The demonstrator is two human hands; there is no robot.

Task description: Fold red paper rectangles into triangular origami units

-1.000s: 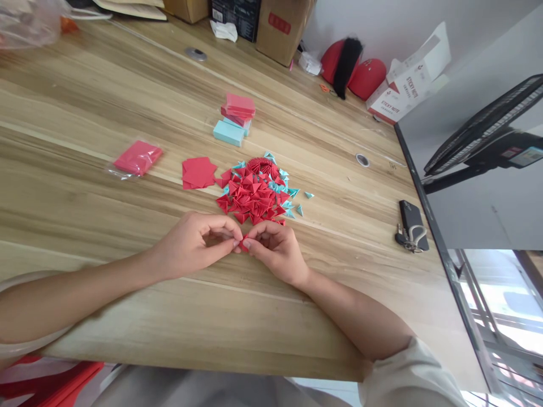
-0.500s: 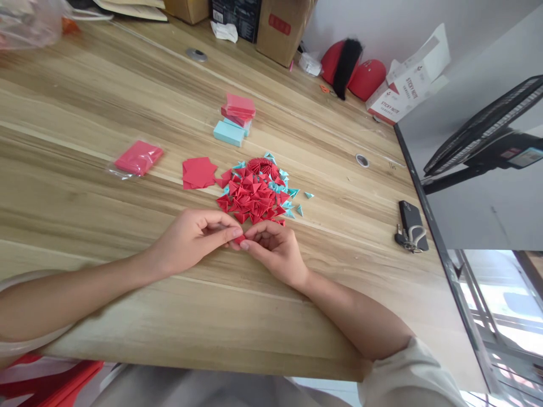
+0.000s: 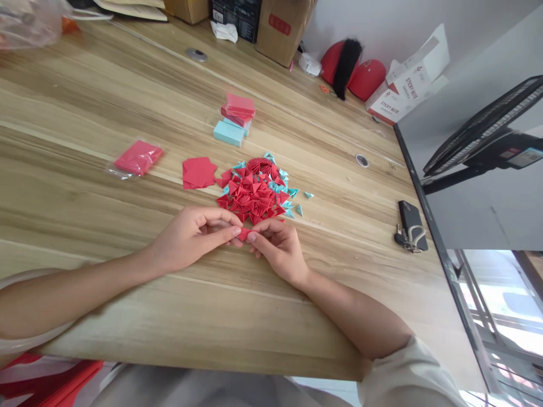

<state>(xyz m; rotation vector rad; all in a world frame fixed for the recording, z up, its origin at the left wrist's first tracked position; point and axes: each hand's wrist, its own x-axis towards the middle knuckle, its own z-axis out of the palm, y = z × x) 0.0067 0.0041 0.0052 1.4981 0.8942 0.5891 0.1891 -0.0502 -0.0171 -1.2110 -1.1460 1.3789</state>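
Between my two hands is a small folded red paper piece. My left hand pinches its left end with thumb and fingers, and my right hand pinches the right end. Much of the piece is hidden behind the fingertips. Just beyond the hands lies a heap of folded red paper triangles. Light-blue paper triangles show around its edges. A ring of joined red pieces rests at the heap's far side. To the left lie loose red paper sheets.
A clear-wrapped red paper pack lies at left. Red pads and light-blue pads are stacked farther back. At right are a black phone-like case with keys and a fan. Cardboard boxes stand along the back.
My right hand has shifted slightly, its thumb now higher on the paper. More of the red piece shows between the fingertips. The things on the table have stayed put.
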